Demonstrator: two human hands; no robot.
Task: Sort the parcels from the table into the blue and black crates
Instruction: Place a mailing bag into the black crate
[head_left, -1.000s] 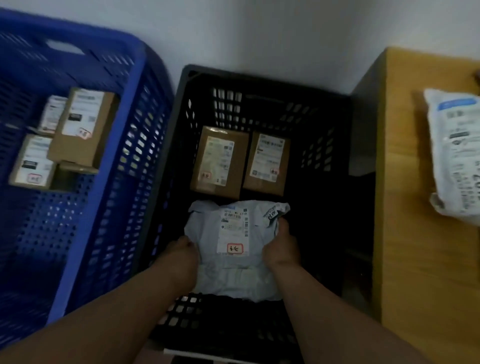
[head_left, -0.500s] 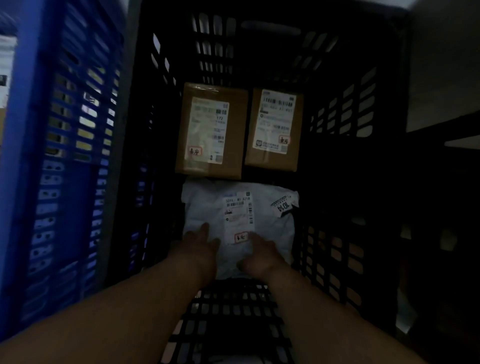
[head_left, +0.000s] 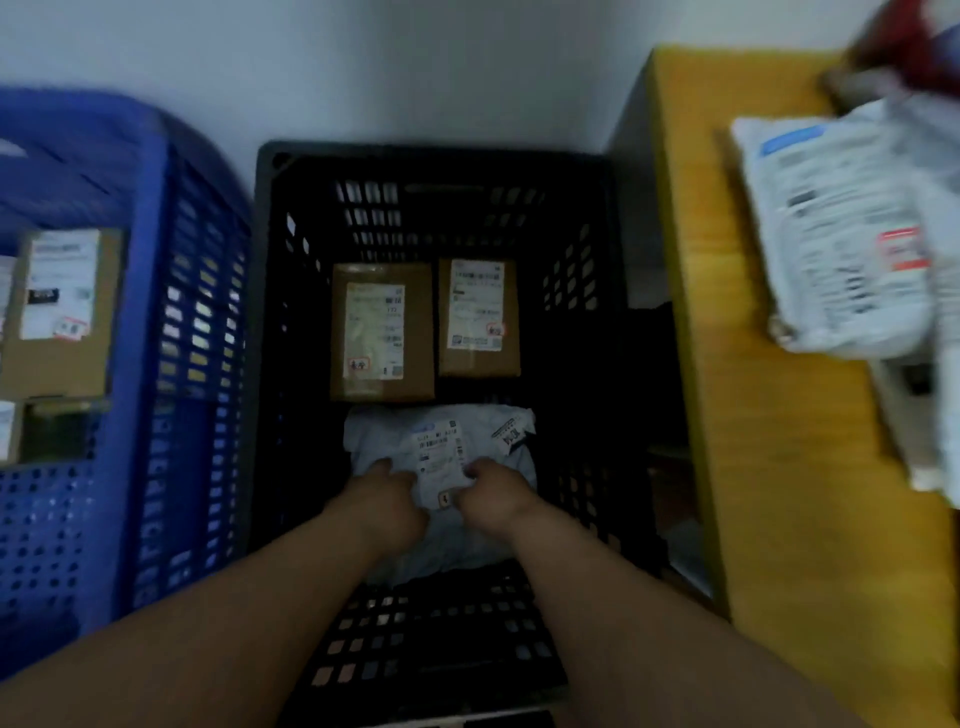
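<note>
since half a second ago the view has pulled back and up, so the blue slotted plastic crate and the yellow wooden table show again, while both hands stay low on the same parcel. that soft grey plastic mailer bag lies flat on the floor of the black slotted plastic crate, at six o'clock from two brown cardboard boxes: the larger brown box and the narrower brown box, side by side with white labels up. the bag is wrinkled, carries a white printed label with a small red-edged sticker, and has a dark printed corner at two o'clock.

both forearms reach in from six o'clock, nearly parallel. the left hand rests on the bag's left half, fingers curled down into the plastic. the right hand sits just beside the label, fingers bent and gripping the bag; knuckles face up, so the fingertips are hidden.

at nine o'clock, the blue crate holds a labelled brown carton. at three o'clock, a blurred white plastic mailer lies on the table.
</note>
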